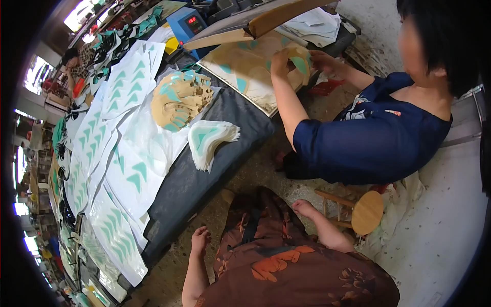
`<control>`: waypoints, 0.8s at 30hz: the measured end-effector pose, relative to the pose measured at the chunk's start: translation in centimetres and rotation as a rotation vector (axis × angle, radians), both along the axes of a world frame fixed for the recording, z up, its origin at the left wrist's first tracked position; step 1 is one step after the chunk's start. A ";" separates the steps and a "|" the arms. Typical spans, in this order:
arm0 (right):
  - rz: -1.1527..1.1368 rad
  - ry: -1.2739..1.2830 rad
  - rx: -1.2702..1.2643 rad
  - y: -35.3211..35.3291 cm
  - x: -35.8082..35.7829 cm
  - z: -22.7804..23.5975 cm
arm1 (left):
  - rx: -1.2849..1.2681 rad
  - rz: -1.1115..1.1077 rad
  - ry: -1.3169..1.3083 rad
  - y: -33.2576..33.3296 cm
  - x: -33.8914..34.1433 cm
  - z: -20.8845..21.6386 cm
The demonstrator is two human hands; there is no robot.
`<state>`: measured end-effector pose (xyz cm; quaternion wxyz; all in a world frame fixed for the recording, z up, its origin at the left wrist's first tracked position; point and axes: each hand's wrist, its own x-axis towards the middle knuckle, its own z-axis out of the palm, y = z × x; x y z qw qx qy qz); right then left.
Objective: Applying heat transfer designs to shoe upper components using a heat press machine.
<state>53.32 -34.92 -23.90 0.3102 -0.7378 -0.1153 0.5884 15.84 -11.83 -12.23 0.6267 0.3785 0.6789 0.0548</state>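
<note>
My left hand hangs beside my brown flowered dress, close to the dark table edge, with its fingers loosely curled and nothing seen in it. On my other side, my right hand is held over the floor, its fingers folded in, also with nothing showing. Neither hand touches the table. Nearest on the dark tabletop lies a stack of white curved pieces with a pale green mark. Behind it is a round fanned pile of tan curved pieces with green patches. White sheets with green arrow-like shapes overlap on the left.
A co-worker in dark blue handles a tan and green piece over a press's tan bed. The raised press plate overhangs it. A blue control box stands behind. A wooden stool is at right.
</note>
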 end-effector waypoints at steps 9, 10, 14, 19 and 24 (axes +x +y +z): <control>-0.073 0.060 0.002 -0.2 0.0 0.2 | -0.013 0.008 -0.005 0.0 0.4 0.1; -0.063 0.054 0.001 -0.2 0.0 0.2 | -0.017 0.016 -0.018 0.0 0.3 0.0; -0.065 0.069 0.002 -0.2 0.1 0.2 | -0.002 0.001 0.012 -0.1 0.1 -0.2; -0.081 0.068 0.011 -0.6 0.2 -0.7 | -0.009 -0.013 0.020 0.1 0.8 0.1; -0.047 0.039 -0.010 0.0 0.2 0.2 | -0.007 -0.015 0.027 0.0 0.6 0.2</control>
